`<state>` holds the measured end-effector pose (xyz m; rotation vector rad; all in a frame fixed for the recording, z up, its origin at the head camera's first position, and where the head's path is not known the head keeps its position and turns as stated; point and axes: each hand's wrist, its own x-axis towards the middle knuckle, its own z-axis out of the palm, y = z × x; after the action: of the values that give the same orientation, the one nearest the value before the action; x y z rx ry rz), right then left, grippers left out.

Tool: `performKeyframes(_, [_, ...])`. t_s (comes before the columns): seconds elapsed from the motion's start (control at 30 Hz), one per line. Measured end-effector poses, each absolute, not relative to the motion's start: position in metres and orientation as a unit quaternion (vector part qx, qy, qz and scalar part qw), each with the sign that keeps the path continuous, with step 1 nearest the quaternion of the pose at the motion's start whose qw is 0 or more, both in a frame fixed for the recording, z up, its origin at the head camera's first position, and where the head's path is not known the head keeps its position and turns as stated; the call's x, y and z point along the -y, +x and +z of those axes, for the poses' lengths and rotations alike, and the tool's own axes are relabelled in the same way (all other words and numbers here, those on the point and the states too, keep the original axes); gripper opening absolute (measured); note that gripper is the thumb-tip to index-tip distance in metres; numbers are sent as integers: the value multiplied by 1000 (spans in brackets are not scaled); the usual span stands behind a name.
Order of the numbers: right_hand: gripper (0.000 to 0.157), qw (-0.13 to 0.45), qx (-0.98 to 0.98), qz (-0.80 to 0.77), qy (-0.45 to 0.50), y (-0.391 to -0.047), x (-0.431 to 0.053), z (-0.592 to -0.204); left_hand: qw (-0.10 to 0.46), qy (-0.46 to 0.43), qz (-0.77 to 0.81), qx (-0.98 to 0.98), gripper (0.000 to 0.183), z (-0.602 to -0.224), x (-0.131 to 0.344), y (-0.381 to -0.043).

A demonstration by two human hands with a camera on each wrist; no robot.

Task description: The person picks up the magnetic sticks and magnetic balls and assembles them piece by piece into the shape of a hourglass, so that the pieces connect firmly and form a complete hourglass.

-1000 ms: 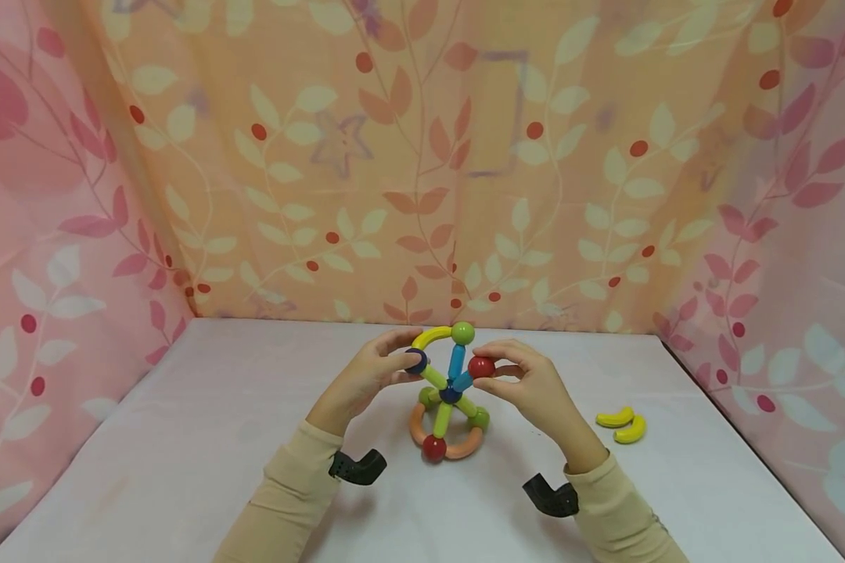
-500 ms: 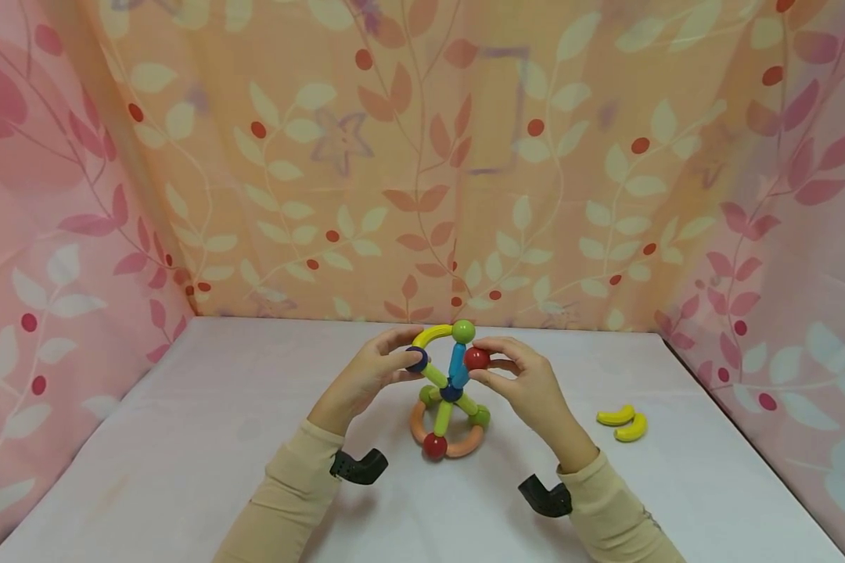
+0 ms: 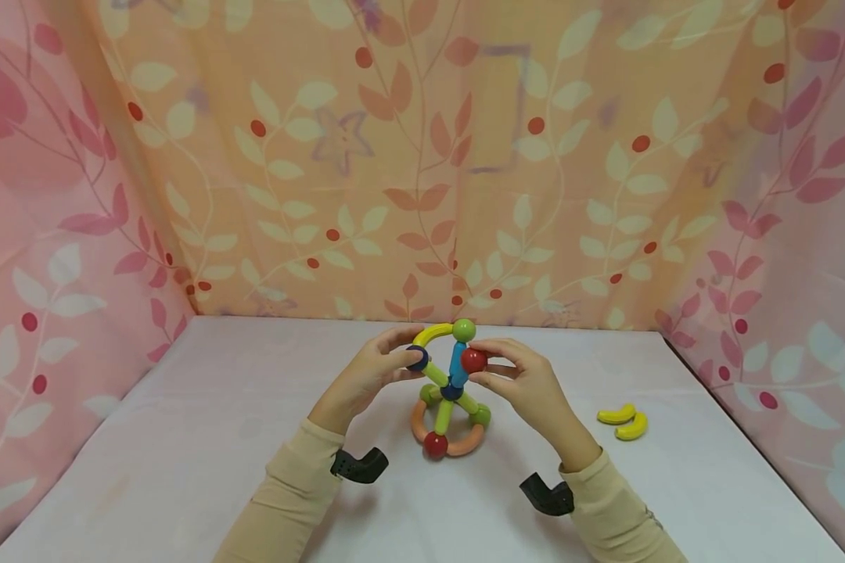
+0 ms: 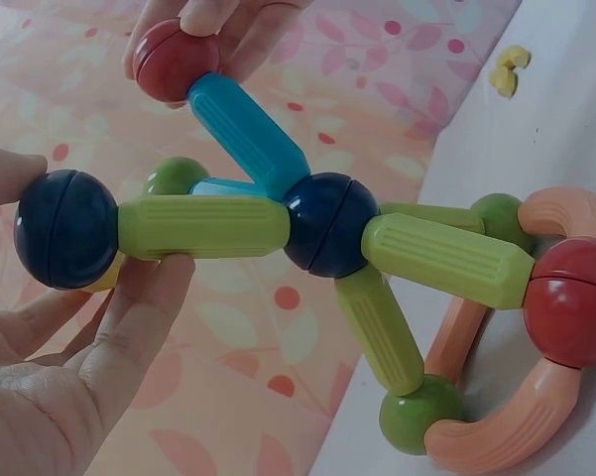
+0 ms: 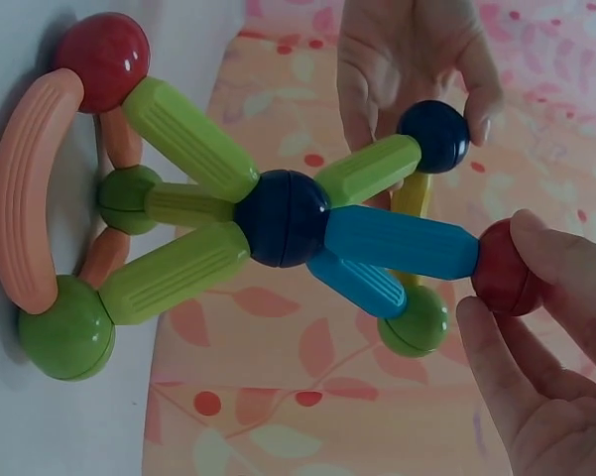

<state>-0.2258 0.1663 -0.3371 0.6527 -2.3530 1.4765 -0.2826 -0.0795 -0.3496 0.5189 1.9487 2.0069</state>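
Observation:
A ball-and-stick toy structure stands on the table, its navy centre ball (image 4: 329,225) joined to several green and blue sticks. Below, orange curved sticks (image 5: 22,188) link a red ball and green balls into a ring. My left hand (image 3: 369,374) pinches the upper navy ball (image 4: 65,229), which carries a green stick (image 4: 204,226) and a yellow curved stick (image 3: 433,335). Between thumb and fingers my right hand (image 3: 524,379) holds the upper red ball (image 5: 506,267), which touches the end of a blue stick (image 5: 401,242). A green ball (image 3: 464,330) tops the structure.
Two loose yellow curved sticks (image 3: 623,422) lie on the white table (image 3: 204,469) to the right. Black wrist mounts (image 3: 361,466) stick out from both sleeves. Floral cloth (image 3: 422,156) surrounds the table at the back and sides.
My right hand has moved slightly left with the red ball, swinging its blue stick closer to the upright one. The left hand keeps its hold on the navy ball.

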Motion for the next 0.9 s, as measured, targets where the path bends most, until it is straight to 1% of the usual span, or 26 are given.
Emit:
performKeyframes(0.3, [46,141,822,504,225,-227,-166,-338,147,185,698,-676,53,-350,80,-283])
performKeyframes(0.53, [55,117,842,484,206,-225,-174,-332,151,189,699,-673,53,-351,81,-284])
performKeyframes(0.63, [55,106,860,470,167,-225,-190,-328,155,186,700,-672,53,-351,80,-283])
performKeyframes(0.8, [50,108,902,403,109,-231,-232,-328,152,186,698,-675,52,-350,80,-284])
performKeyframes(0.9, [51,86,927,353,96,-237,-261,-336,150,184,699,-675,51,-349,80,-284])
